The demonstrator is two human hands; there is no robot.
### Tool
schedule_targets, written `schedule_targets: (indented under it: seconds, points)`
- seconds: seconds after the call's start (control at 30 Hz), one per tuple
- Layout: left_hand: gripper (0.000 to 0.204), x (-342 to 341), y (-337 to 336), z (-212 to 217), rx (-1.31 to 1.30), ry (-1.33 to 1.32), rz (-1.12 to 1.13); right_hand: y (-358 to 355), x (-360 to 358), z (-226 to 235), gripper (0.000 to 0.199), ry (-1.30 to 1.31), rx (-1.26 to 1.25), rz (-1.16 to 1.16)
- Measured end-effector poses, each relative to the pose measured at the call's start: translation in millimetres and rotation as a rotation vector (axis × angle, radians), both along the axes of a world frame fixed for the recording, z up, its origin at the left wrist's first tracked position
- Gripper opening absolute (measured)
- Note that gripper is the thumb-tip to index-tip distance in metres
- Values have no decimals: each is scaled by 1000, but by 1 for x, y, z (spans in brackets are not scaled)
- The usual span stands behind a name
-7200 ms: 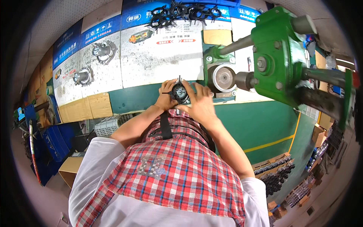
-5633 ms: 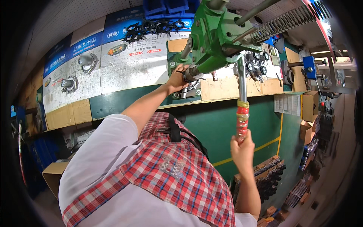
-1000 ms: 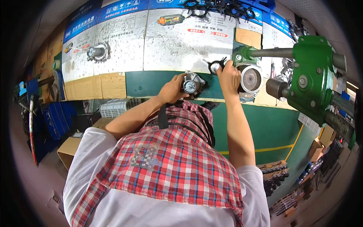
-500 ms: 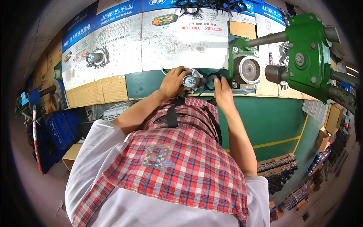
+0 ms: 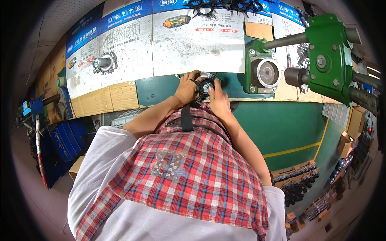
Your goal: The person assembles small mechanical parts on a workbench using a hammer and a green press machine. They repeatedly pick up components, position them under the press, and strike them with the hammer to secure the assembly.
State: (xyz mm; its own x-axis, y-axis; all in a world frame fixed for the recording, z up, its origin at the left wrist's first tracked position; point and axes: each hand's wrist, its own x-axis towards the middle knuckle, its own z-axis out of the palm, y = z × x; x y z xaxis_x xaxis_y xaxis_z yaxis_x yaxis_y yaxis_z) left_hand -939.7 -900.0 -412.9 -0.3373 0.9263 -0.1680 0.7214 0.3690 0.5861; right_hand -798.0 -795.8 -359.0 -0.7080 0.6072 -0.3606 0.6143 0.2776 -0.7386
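Note:
At the bench's near edge, a small silver motor-like part (image 5: 206,75) stands between my hands. A black spoked plastic ring (image 5: 204,86) sits over its top, around the pale centre. My left hand (image 5: 187,88) is closed round the left side of the part, fingers curled over it. My right hand (image 5: 218,97) grips the ring's right side, thumb and fingers bent against it. The fingers hide much of the part's sides, and I cannot tell how far down the ring sits.
A similar motor-like part (image 5: 103,62) with a dark ring lies on the printed cardboard (image 5: 193,48) at left. Several black rings (image 5: 225,5) are piled at the back. A green press (image 5: 327,60) with a round metal cup (image 5: 265,72) stands at right.
My right hand has moved left, bringing the black ring from beside the motor-like part onto its top. The left hand stays on the part.

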Motion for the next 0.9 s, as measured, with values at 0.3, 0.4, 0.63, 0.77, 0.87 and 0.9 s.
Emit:
schedule_targets:
  seconds: [0.3,0.4,0.63,0.77,0.87,0.9]
  points:
    - [80,-8,2,-24,215,-67,-137,11,-6,10,46,-41,99,124]
    - [80,-9,2,-22,190,-93,-135,17,-12,22,45,-122,96,169]
    - [76,-11,4,-29,123,-95,-126,19,-10,22,72,59,148,114]
    - [91,-12,2,-30,82,-127,-132,19,-19,35,80,-122,450,458]
    - [96,-11,4,-27,96,-144,-108,16,-32,34,71,-282,249,429]
    - [96,-9,4,-26,99,-159,-94,16,-31,30,61,-234,278,396]
